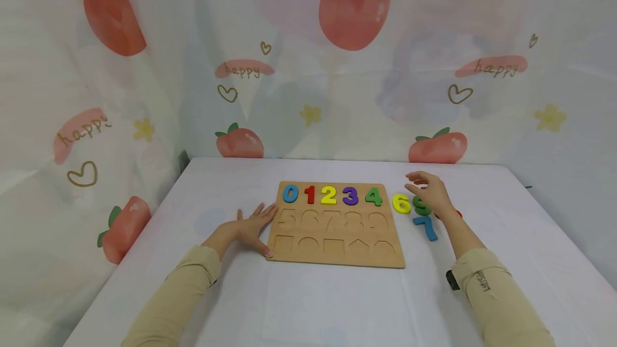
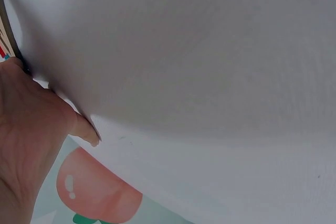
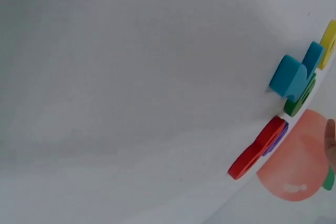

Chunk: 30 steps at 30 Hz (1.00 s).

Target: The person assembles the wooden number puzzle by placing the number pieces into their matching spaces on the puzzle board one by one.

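A wooden number board (image 1: pixel 337 233) lies mid-table. My left hand (image 1: pixel 251 229) rests along its left side, fingers spread and straight on the edge, thumb near the lower corner. My right hand (image 1: pixel 430 193) hovers over the loose number pieces right of the board, fingers loosely bent, nothing visible between them. Beneath and beside it are a yellow 6 (image 1: pixel 396 203), a green number (image 1: pixel 424 211) partly covered, and a blue 7 (image 1: pixel 428 228). A red two-lobed piece (image 3: pixel 254 153) shows in the right wrist view, with a purple piece (image 3: pixel 282 139) mostly hidden behind it.
The board's top row holds a blue 0 (image 1: pixel 285 194), red 1 (image 1: pixel 310 195), yellow 2 (image 1: pixel 329 196), purple 3 (image 1: pixel 355 197) and green 4 (image 1: pixel 377 197). Two rows of outlined recesses lie below. A fruit-print cloth (image 1: pixel 356 106) hangs behind the white table (image 1: pixel 313 304).
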Each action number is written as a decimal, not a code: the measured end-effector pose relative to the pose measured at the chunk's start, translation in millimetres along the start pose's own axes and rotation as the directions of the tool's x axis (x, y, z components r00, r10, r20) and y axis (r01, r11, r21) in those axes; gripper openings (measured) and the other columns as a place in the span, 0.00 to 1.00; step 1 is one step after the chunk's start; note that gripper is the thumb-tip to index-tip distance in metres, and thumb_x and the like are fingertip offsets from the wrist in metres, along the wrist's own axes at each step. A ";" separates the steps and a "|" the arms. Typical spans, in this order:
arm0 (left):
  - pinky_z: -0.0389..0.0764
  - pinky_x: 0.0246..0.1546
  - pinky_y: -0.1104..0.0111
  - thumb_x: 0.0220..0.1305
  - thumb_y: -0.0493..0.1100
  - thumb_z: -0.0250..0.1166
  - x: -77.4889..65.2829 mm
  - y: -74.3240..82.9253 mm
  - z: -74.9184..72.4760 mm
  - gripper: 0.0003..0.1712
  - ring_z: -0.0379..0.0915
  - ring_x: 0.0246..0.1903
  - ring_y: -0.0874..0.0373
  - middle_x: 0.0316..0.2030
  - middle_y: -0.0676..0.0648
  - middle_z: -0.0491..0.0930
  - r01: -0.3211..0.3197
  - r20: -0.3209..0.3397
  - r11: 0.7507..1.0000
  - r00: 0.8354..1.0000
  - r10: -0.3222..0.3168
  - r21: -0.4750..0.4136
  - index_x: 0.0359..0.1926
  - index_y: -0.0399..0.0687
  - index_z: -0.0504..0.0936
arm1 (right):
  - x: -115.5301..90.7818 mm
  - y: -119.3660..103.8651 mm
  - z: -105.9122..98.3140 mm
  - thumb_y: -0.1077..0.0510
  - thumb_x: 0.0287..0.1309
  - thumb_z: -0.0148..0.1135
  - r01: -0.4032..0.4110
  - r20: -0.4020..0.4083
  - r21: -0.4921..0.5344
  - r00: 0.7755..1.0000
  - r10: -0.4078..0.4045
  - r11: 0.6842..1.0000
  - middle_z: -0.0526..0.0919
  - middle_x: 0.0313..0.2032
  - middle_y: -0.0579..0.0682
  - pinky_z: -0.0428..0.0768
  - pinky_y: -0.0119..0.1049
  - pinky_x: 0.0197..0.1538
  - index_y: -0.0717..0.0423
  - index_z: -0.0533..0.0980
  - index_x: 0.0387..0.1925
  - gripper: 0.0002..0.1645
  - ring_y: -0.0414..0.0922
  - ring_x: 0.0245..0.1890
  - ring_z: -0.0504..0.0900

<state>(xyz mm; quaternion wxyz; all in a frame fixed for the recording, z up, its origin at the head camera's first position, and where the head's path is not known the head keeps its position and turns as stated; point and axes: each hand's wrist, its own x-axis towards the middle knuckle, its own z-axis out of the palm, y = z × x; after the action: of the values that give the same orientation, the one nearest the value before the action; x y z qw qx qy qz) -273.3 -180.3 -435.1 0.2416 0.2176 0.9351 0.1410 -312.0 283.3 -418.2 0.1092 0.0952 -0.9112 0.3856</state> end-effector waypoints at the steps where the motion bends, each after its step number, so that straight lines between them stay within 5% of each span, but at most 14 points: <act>1: 0.24 0.59 0.29 0.42 0.64 0.73 -0.2 0.3 -0.1 0.73 0.18 0.73 0.44 0.75 0.46 0.28 -0.001 -0.001 1.000 1.000 0.001 0.001 0.74 0.49 0.32 | -1.1 2.5 -2.3 0.60 0.63 0.57 -0.001 -0.006 -0.001 1.000 0.001 1.000 0.74 0.52 0.71 0.71 0.59 0.57 0.71 0.70 0.54 0.22 0.65 0.53 0.71; 9: 0.24 0.59 0.29 0.43 0.63 0.73 -1.4 1.1 -1.5 0.72 0.18 0.73 0.43 0.75 0.46 0.28 0.000 0.000 1.000 1.000 0.000 0.003 0.74 0.48 0.33 | -7.0 20.5 -16.3 0.55 0.63 0.58 -0.090 0.015 -0.055 0.996 0.091 0.994 0.69 0.58 0.70 0.70 0.60 0.58 0.65 0.68 0.59 0.26 0.66 0.59 0.66; 25: 0.23 0.59 0.29 0.42 0.66 0.72 1.8 -4.0 0.8 0.73 0.17 0.73 0.44 0.75 0.48 0.27 0.012 0.013 1.000 1.000 -0.012 0.015 0.74 0.50 0.31 | -10.2 50.5 -47.7 0.57 0.61 0.59 -0.052 0.187 -0.242 0.977 0.099 0.969 0.61 0.61 0.76 0.63 0.69 0.58 0.69 0.64 0.60 0.31 0.74 0.59 0.58; 30: 0.24 0.58 0.29 0.42 0.66 0.72 3.0 -3.3 0.5 0.73 0.18 0.73 0.44 0.75 0.47 0.27 0.002 0.010 1.000 1.000 -0.002 0.017 0.74 0.50 0.32 | -6.8 55.4 -52.5 0.58 0.60 0.60 -0.089 0.236 -0.292 0.958 0.162 0.952 0.58 0.61 0.77 0.59 0.70 0.59 0.70 0.60 0.62 0.34 0.75 0.61 0.55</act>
<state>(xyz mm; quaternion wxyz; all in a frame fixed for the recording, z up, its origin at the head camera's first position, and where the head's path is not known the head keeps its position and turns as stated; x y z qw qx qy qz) -276.5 -181.6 -437.9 0.2445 0.2194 0.9352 0.1320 -313.2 359.8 -422.2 -0.0228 0.0694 -0.9669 0.2443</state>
